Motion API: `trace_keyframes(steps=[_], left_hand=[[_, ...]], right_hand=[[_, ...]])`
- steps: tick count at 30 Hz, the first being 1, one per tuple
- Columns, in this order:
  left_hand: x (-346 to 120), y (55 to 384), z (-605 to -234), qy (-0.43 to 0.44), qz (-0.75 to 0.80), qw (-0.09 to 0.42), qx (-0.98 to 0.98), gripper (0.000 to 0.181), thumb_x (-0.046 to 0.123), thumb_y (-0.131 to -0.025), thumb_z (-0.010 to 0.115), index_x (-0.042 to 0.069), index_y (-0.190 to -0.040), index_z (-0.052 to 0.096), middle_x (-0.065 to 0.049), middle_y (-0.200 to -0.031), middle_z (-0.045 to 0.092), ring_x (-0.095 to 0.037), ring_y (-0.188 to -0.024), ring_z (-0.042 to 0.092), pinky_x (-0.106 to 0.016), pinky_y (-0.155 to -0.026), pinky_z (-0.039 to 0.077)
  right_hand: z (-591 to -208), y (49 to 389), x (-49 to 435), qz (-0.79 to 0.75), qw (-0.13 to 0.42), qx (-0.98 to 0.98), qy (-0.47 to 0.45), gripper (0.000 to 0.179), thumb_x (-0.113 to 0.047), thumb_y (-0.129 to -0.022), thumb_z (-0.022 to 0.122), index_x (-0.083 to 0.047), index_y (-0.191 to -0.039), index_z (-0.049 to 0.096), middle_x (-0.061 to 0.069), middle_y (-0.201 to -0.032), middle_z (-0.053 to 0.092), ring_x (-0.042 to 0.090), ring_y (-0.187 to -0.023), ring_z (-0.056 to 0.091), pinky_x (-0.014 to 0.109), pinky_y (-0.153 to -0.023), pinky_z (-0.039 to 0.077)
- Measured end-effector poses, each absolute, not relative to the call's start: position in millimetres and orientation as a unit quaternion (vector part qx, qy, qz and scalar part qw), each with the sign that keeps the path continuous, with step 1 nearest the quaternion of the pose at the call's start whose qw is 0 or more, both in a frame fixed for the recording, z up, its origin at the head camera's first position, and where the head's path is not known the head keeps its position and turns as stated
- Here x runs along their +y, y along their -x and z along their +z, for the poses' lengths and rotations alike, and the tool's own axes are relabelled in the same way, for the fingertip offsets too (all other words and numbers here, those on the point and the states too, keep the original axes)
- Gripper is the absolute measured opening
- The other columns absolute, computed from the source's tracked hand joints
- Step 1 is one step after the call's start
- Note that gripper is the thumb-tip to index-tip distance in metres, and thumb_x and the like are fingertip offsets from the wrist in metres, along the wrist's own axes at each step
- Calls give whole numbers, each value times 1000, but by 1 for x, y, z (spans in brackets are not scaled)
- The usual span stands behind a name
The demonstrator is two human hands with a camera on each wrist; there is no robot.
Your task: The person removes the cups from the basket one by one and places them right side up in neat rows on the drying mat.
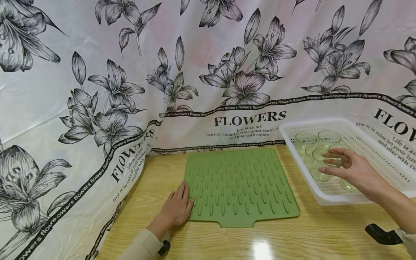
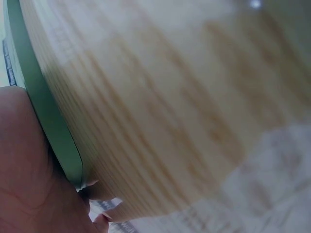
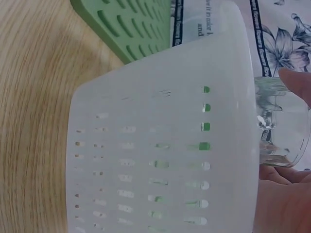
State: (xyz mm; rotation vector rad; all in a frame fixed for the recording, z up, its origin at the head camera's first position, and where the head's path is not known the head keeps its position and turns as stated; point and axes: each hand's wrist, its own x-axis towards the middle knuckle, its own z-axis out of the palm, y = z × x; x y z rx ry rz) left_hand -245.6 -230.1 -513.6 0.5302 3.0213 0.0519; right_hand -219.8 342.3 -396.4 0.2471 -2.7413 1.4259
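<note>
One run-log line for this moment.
Left hand: touching green mat, left edge | Right hand: curled around glass | White basket: more glasses inside

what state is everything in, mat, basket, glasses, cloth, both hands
mat: flat on the table
basket: upright, uncovered
glasses: standing in the basket; wet or dry, can't tell
cloth: hanging, wrinkled
left hand: resting on the mat's left edge
right hand: curled round a glass
</note>
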Motion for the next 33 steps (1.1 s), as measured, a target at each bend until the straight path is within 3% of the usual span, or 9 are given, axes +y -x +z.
trace_keyframes(steps=[5,11,13,18,21,24,33], left_hand=[[-229,245,-512,-170,20,39,985,68,46,-113,24,-1,-162,21,-19,-170,8,-32,-157,16,-55,-122,25],[-226,244,-507,-163,30,52,985,67,43,-113,26,-1,-162,20,-19,-170,7,-33,-157,15,-55,-123,22],[-225,244,-506,-162,32,53,985,67,43,-113,27,-1,-162,20,-19,-170,7,-33,-157,15,-56,-123,22],[-225,243,-507,-160,24,55,985,67,44,-113,25,-1,-162,20,-19,-171,6,-32,-157,15,-55,-123,23],[-226,243,-508,-160,19,56,985,68,46,-113,22,0,-163,18,-18,-171,5,-31,-157,15,-55,-123,23],[-227,243,-509,-163,24,53,985,68,46,-113,23,0,-163,19,-18,-171,6,-32,-157,16,-55,-123,24],[-226,243,-505,-166,25,58,984,67,43,-113,26,-1,-162,20,-19,-170,8,-33,-157,15,-56,-123,22]], right_hand=[[-393,220,339,445,26,-892,-74,74,-29,-99,71,2,-155,33,-29,-128,49,-21,-108,44,11,-79,45],[-389,221,336,436,28,-897,-71,75,-31,-99,71,0,-156,34,0,-144,54,-18,-108,46,12,-79,46],[-388,221,336,437,29,-896,-71,74,-31,-99,71,0,-156,35,-1,-142,55,-18,-107,46,12,-79,46],[-386,222,335,444,29,-893,-71,74,-30,-99,72,1,-155,35,-23,-132,51,-18,-107,46,12,-78,47],[-386,221,334,450,31,-889,-73,74,-29,-99,72,2,-155,34,-29,-129,49,-18,-107,46,11,-79,46],[-385,220,333,454,35,-887,-77,73,-27,-99,72,3,-154,34,-26,-131,50,-17,-107,47,9,-80,45],[-376,219,325,449,42,-889,-78,73,-28,-99,72,0,-155,35,2,-144,52,-15,-110,47,9,-81,45]])
